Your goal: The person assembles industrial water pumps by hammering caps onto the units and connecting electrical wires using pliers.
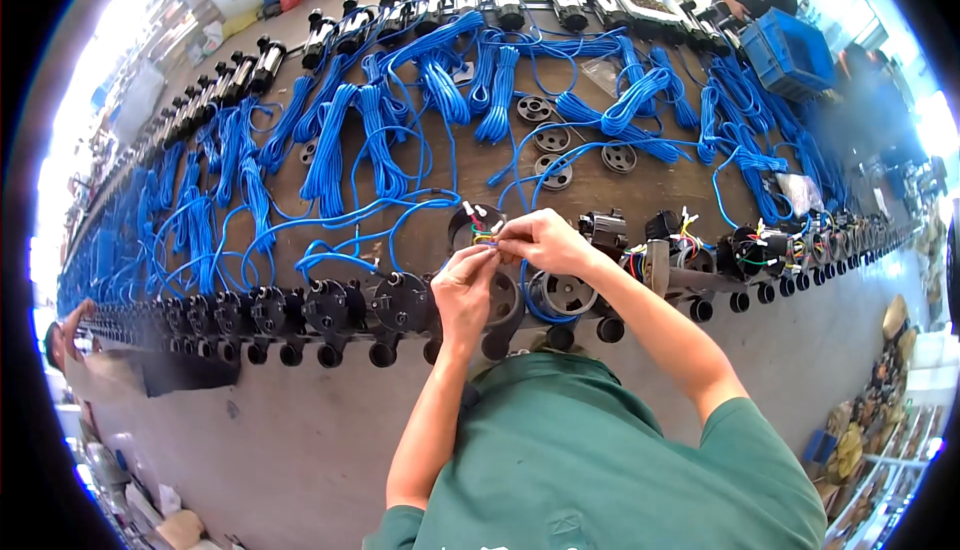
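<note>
My left hand (464, 295) and my right hand (546, 242) meet fingertip to fingertip, both pinching thin coloured wires (481, 234). White-ended leads stick up just beyond my left fingers. Exactly which strand each hand grips is too small to make out. Below my hands is an open black motor housing (507, 318) at the bench edge, partly hidden by them. A blue cable (532, 288) loops down beside it, next to a round grey metal cover (562, 292). Just right of my right hand stands a motor end with bare metal parts (603, 227).
Closed black motor housings (403, 300) line the near edge leftward; opened ones with loose coloured wires (757, 248) line it rightward. Bundled blue cables (384, 155) and grey discs (552, 137) cover the brown bench (480, 172). A blue crate (787, 54) and co-workers are further off.
</note>
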The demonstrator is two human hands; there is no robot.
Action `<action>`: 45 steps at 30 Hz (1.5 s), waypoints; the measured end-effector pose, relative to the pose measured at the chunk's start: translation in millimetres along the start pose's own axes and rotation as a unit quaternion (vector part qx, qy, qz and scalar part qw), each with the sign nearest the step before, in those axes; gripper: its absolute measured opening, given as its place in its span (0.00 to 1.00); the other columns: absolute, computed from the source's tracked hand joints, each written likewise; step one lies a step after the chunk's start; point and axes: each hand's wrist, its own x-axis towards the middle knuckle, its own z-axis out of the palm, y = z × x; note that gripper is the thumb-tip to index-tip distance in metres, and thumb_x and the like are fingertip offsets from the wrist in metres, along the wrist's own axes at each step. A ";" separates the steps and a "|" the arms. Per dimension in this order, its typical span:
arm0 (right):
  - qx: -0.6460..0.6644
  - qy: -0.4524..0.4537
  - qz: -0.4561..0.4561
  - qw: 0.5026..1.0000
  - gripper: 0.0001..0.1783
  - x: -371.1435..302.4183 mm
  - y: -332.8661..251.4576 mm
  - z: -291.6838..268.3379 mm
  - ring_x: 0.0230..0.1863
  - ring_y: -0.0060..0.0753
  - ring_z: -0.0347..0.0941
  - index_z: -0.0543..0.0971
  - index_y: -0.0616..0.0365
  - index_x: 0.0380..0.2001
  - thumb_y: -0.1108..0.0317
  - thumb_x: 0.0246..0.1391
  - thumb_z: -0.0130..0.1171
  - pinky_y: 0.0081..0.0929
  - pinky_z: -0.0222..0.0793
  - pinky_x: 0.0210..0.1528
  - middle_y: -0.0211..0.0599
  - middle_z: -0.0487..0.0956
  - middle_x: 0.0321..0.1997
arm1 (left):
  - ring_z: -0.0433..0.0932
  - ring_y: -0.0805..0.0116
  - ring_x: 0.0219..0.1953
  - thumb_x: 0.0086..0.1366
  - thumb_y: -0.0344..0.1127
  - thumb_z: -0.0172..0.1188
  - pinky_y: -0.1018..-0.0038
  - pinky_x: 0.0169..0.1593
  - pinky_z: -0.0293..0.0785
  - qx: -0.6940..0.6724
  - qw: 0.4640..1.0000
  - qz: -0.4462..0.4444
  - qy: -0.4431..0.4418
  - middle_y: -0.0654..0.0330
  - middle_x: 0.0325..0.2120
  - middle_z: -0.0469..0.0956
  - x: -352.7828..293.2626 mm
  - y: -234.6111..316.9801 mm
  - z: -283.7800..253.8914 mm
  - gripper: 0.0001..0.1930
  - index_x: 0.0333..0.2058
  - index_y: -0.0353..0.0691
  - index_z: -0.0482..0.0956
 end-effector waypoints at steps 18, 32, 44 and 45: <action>-0.154 -0.025 -0.106 0.982 0.10 -5.0 22.6 -25.0 0.36 0.46 0.79 0.83 0.62 0.42 0.69 0.59 0.66 0.39 0.74 0.41 0.46 0.83 0.35 | 0.80 0.82 0.28 0.61 0.26 0.73 0.81 0.29 0.74 -0.056 0.966 -0.176 -0.182 0.59 0.31 0.88 29.7 -31.0 3.0 0.13 0.45 0.32 0.87; -0.354 -0.085 -0.170 0.916 0.11 6.6 8.6 -34.7 0.39 0.60 0.81 0.83 0.60 0.36 0.63 0.57 0.65 0.48 0.77 0.40 0.51 0.83 0.35 | 0.78 0.77 0.21 0.62 0.26 0.71 0.76 0.25 0.74 0.079 0.983 -0.042 -0.159 0.61 0.22 0.84 32.4 -30.1 15.2 0.04 0.35 0.32 0.87; -0.410 -0.063 -0.087 0.906 0.10 11.5 -3.7 -40.2 0.29 0.46 0.84 0.89 0.56 0.26 0.62 0.41 0.71 0.41 0.79 0.34 0.42 0.86 0.24 | 0.81 0.68 0.27 0.61 0.22 0.68 0.72 0.33 0.74 0.095 0.980 0.041 -0.173 0.57 0.26 0.85 30.4 -43.6 15.0 0.04 0.35 0.28 0.86; -0.376 -0.095 -0.036 0.921 0.10 11.5 -0.2 -42.5 0.28 0.42 0.84 0.89 0.57 0.25 0.63 0.42 0.71 0.37 0.79 0.33 0.40 0.86 0.24 | 0.81 0.63 0.28 0.61 0.23 0.68 0.69 0.35 0.74 0.146 0.969 0.102 -0.172 0.55 0.27 0.84 27.9 -38.2 15.2 0.04 0.35 0.29 0.86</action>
